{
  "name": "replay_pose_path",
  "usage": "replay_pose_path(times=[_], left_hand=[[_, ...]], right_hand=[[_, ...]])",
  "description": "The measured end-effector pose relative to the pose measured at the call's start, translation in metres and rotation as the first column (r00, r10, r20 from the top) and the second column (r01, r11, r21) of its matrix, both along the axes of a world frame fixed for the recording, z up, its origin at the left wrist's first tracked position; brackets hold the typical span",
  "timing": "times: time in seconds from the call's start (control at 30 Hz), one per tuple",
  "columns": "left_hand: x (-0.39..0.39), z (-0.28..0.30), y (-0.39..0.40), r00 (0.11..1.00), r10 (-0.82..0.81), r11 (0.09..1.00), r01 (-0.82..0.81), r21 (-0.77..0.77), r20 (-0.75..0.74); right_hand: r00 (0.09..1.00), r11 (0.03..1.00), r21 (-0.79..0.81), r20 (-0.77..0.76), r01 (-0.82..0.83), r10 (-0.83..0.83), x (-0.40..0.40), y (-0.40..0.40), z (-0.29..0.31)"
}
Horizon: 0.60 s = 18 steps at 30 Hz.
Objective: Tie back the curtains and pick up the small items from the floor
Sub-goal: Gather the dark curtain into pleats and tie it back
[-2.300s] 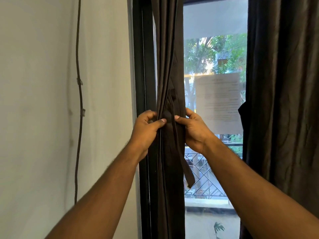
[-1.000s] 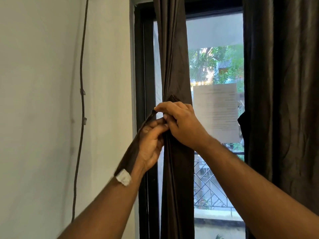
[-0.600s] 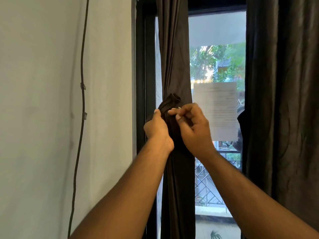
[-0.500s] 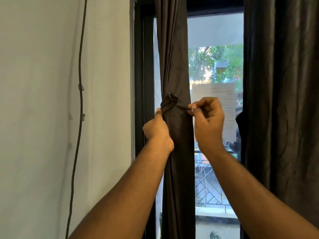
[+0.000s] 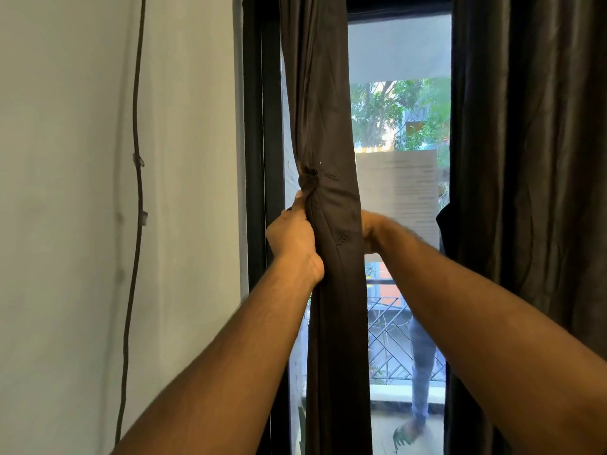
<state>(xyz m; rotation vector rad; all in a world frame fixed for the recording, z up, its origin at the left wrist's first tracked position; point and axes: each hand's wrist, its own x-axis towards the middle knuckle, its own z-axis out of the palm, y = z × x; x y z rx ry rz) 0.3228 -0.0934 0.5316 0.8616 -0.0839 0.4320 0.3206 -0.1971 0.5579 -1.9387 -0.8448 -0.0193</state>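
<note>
Left hand (image 5: pixel 292 234) grips the left edge of the gathered curtain (image 5: pixel 331 257), fingers curled into the cloth just under the knot (image 5: pixel 309 182), thumb pressed up against it. Right hand (image 5: pixel 369 229) is mostly hidden behind the bundle; only its heel and wrist show at the right edge, so whether it grasps the cloth or only touches it cannot be told.

Curtain hangs as a narrow dark column in front of the window frame (image 5: pixel 259 159), cinched at the knot, which sits on the bundle's left side just above the left hand. A second curtain (image 5: pixel 525 192) hangs loose along the right edge of the window, untied.

Handling, judged: soft, light woven cloth, no stiffness, folds collapse under the fingers. Surface looks smooth, so a knot may slip if left slack. Not fragile, though small snags show in the weave near the knot. Best hold is on the compressed bundle directly under the knot, both hands opposed, where the gathered folds give bulk to squeeze.

Paper sheet (image 5: pixel 399 195) is stuck on the glass behind. A cable (image 5: pixel 138 178) runs down the wall at left.
</note>
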Motion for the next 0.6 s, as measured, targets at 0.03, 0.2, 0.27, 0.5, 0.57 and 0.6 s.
replay_pose_path(times=[0.03, 0.2, 0.27, 0.5, 0.57, 0.6], left_hand=[[0.000, 0.000, 0.001, 1.000, 0.015, 1.000, -0.015, 0.005, 0.008], [0.000, -0.003, 0.011, 0.993, 0.107, 0.994, -0.106, -0.033, 0.049], [-0.001, -0.004, 0.010, 0.996, 0.078, 0.995, -0.075, -0.059, 0.044], [-0.009, -0.004, 0.001, 0.994, 0.089, 0.996, -0.087, -0.035, 0.063], [-0.011, -0.004, 0.005, 0.992, 0.112, 0.993, -0.110, -0.030, 0.063], [-0.013, -0.005, 0.006, 0.990, 0.122, 0.992, -0.120, -0.031, 0.067]], right_hand=[[0.999, 0.999, 0.021, -0.030, -0.025, 0.026, 0.003, -0.002, -0.002], [0.993, 0.957, 0.290, -0.105, -0.024, 0.056, 0.032, -0.019, -0.008], [0.996, 0.960, 0.280, -0.090, 0.002, 0.024, 0.031, -0.020, -0.009], [0.999, 0.985, 0.165, 0.028, -0.044, 0.040, -0.018, 0.020, -0.017], [0.999, 0.972, 0.237, 0.036, 0.012, -0.021, -0.027, 0.026, -0.018], [0.998, 0.960, 0.279, 0.040, 0.026, -0.039, -0.028, 0.028, -0.022]])
